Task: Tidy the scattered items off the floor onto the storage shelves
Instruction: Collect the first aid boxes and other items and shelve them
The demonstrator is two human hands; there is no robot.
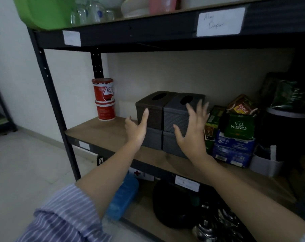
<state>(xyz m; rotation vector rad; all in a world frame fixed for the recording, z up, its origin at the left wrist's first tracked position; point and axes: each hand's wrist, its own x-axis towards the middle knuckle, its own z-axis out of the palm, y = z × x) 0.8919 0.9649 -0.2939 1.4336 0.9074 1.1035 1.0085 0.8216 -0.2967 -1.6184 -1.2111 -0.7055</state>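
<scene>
Four tissue boxes [169,119] are stacked two-on-two on the middle shelf [102,131], between the red tubs [104,100] and tea packets [239,126]. Both hands are spread, gripping nothing: left hand [137,130] beside the brown box, right hand [193,131] before the grey. Placement is judged complete; retrieval of another floor item is called for next

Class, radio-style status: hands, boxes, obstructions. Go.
Left hand open, at brown box. Right hand open, at grey box. Four boxes stacked two-by-two on middle shelf. Tea packs crowd right side.
</scene>
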